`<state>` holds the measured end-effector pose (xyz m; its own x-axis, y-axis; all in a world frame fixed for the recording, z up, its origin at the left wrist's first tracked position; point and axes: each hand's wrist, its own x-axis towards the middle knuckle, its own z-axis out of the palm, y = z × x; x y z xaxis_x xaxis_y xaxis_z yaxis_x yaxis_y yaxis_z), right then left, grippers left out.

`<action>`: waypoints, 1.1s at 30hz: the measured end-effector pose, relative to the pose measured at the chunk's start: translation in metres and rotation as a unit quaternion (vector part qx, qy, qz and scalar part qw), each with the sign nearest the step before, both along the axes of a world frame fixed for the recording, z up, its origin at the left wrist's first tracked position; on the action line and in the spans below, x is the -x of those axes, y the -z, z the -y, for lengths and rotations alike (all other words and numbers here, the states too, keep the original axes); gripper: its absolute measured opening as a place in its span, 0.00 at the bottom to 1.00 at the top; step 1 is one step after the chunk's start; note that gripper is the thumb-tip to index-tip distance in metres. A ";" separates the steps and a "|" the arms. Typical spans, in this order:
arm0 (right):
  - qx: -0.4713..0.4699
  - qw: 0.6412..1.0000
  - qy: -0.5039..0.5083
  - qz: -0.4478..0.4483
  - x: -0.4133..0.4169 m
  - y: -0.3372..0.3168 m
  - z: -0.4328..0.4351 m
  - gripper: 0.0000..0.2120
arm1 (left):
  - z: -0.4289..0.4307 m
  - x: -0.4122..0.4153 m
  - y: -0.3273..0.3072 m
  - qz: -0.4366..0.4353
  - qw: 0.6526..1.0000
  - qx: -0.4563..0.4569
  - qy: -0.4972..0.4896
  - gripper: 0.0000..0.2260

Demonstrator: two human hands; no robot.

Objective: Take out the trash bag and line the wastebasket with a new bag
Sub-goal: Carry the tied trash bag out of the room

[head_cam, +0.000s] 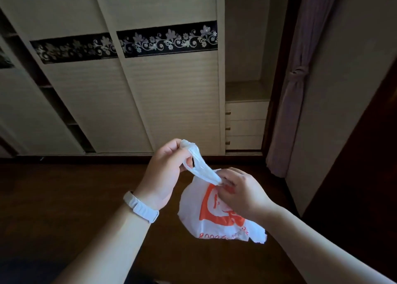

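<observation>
A white plastic bag (214, 221) with an orange print hangs in the air in front of me, over the dark wooden floor. My left hand (165, 172), with a white band on its wrist, pinches one twisted handle loop of the bag and holds it up to the left. My right hand (240, 193) pinches the bag's top where the handle meets the body. The handle is stretched taut between the two hands. No wastebasket is in view.
A cream wardrobe with sliding doors (133, 90) and a black floral band fills the wall ahead. To its right are an open niche and drawers (245, 126). A tied purple curtain (290, 103) hangs at the right. Dark floor (64, 197) lies below.
</observation>
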<state>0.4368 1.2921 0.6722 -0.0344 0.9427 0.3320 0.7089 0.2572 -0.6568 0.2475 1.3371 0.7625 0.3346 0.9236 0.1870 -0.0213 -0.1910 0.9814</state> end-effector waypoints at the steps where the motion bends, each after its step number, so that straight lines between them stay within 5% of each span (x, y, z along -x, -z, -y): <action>1: -0.001 1.000 -0.004 -0.001 -0.003 -0.002 -0.013 0.13 | -0.011 -0.001 0.000 -0.001 1.000 0.001 -0.002 0.06; 15: 0.012 0.999 -0.035 0.021 0.013 0.000 -0.237 0.11 | -0.251 0.018 0.018 0.084 0.996 -0.005 0.012 0.08; 28: 0.002 0.987 -0.132 0.088 0.122 -0.007 -0.454 0.18 | -0.448 0.119 0.020 0.104 0.994 -0.007 -0.044 0.10; 33: 0.016 0.983 -0.170 0.070 0.161 0.004 -0.526 0.09 | -0.499 0.164 0.024 0.112 0.990 -0.011 -0.081 0.09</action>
<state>0.2755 1.8180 0.6679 -0.3925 0.8785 0.2723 0.6692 0.4759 -0.5706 0.0836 1.8366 0.7381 0.1309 0.9567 0.2601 -0.2056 -0.2305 0.9511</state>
